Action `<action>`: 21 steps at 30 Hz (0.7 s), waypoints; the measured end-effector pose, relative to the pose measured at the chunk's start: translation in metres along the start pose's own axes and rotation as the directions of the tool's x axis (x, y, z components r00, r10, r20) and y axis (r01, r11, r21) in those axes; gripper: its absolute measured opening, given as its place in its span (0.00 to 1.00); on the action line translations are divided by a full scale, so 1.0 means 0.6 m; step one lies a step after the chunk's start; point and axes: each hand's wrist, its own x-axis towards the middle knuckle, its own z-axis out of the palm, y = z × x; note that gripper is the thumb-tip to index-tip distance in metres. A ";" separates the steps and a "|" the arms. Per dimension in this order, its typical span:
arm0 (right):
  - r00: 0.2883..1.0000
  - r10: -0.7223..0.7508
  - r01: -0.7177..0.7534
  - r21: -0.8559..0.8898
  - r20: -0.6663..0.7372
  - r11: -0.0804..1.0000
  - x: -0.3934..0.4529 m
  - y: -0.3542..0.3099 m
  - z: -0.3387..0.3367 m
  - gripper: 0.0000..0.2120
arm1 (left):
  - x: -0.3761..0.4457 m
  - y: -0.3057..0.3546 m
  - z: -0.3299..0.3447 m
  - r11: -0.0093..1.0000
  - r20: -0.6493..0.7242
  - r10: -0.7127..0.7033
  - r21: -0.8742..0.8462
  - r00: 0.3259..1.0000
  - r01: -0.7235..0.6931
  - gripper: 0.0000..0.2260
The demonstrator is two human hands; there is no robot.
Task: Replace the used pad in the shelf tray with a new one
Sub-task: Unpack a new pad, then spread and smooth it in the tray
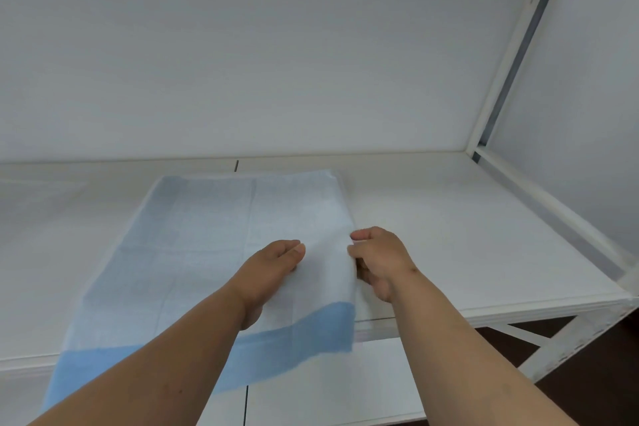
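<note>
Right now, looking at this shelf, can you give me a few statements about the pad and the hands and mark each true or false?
1. The pad overhangs the shelf's front edge. True.
2. The right hand pinches the pad's right edge. True.
3. The left hand is off the pad. False: it rests on it.
4. The pad is rolled into a tube. False: it lies spread out flat.

One pad [207, 252], white with a blue border, is lying on one white shelf [466, 235]. Two hands are showing: one left hand [273, 270] and one right hand [378, 259]. One white frame post [508, 66] is standing at the right.
</note>
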 end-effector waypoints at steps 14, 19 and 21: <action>0.999 -0.041 0.043 -0.260 0.013 0.965 -0.002 0.013 -0.005 0.28 | -0.001 -0.001 0.007 0.992 0.036 -0.008 0.128 0.999 0.003 0.21; 0.998 -0.068 0.063 -0.328 -0.005 0.943 0.001 0.017 -0.014 0.28 | -0.001 -0.003 0.014 0.967 0.122 0.023 0.248 0.992 -0.053 0.20; 0.995 -0.100 0.095 -0.408 0.009 0.908 0.001 0.017 -0.013 0.28 | -0.002 -0.004 0.018 0.954 0.157 0.028 0.289 0.987 -0.073 0.20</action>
